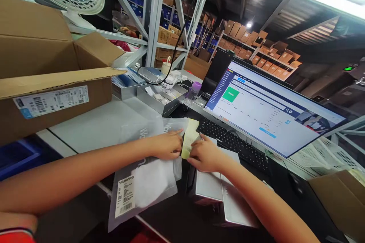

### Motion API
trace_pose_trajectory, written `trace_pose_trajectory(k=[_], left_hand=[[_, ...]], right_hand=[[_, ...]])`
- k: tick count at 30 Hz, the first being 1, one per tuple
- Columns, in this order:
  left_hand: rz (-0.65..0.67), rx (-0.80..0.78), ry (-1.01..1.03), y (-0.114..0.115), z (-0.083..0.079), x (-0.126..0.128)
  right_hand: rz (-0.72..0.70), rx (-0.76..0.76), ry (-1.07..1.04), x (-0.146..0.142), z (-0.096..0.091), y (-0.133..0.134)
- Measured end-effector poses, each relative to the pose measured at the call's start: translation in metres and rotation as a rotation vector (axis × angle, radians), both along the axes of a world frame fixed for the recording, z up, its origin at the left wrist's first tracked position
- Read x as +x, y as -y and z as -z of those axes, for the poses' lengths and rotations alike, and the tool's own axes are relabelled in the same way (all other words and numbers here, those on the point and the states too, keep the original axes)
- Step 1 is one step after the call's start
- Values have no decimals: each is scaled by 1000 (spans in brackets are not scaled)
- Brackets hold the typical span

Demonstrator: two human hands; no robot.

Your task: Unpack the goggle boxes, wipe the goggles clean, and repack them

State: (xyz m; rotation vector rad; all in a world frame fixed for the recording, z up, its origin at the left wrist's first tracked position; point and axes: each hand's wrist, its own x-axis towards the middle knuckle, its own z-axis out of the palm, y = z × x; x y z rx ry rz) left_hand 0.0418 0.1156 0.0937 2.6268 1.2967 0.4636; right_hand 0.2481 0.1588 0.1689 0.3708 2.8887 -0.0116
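- Lying palm-down over a frosted translucent plastic bag (129,170), the left hand (168,145) is extending its index finger and curling the others; whether it is pinching the film is hidden.
- Beneath that hand and toward the body, the bag is holding a soft-looking white item (151,182) and showing a white printed label (124,197); it is probably handling light, limp and slippery, best gripped by a plastic edge.
- The right hand (207,154) is draping loosely bent, spread fingers over smooth pale-grey boxes (209,186), closing on nothing visible; these are looking stiff, suiting a hold across their sides.
- Yellow paper (188,139) is lying between the hands.
- Beyond the left hand, a grey tray (151,100) is holding jumbled small white items; farther left, a brown cardboard box (99,100) is standing, its contents hidden.
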Motion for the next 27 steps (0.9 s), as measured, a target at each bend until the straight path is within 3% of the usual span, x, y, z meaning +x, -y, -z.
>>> trace_pose_trajectory(k=[2,5,11,16,20,27], left_hand=[[-50,8,-3,3,0,-9],[-141,6,-35,4,1,-23],[-248,-24,-169,-11,1,-36],[-384,-23,-165,-22,3,1],[-307,-76,-97,-29,12,37],[-193,-191,-11,-53,40,41]], right_hand=[[2,99,110,-9,1,-6],[112,176,248,-11,-3,-11],[267,166,363,3,-19,-21],[276,101,420,-4,-17,-31],[298,37,431,-20,0,-50],[448,59,345,-23,17,-72]])
